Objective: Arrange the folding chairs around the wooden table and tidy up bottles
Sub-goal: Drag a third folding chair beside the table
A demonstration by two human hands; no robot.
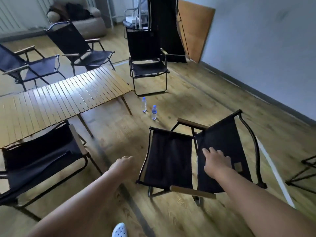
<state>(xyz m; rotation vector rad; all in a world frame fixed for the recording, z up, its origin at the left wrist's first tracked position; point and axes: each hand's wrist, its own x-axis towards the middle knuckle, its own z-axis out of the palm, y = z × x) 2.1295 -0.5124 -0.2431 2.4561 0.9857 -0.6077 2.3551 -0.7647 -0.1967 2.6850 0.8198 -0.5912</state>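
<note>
A low slatted wooden table (65, 98) stands at centre left. A black folding chair (171, 158) is in front of me; my right hand (216, 162) lies flat on the fabric of its backrest, fingers spread. My left hand (122, 164) hovers over the floor to the chair's left, holding nothing. Two clear water bottles with blue caps (144, 104) (154, 112) stand upright on the floor past the table's right end. Other black folding chairs stand around the table: one at near left (42, 161), two at far left (30, 65) (82, 48), one at the far end (147, 64).
A wooden board (196, 31) and a dark folded frame lean on the right wall. A beige beanbag (89, 21) sits at the back. Part of another chair frame (304, 173) shows at the right edge. My white shoe (119, 230) is at the bottom.
</note>
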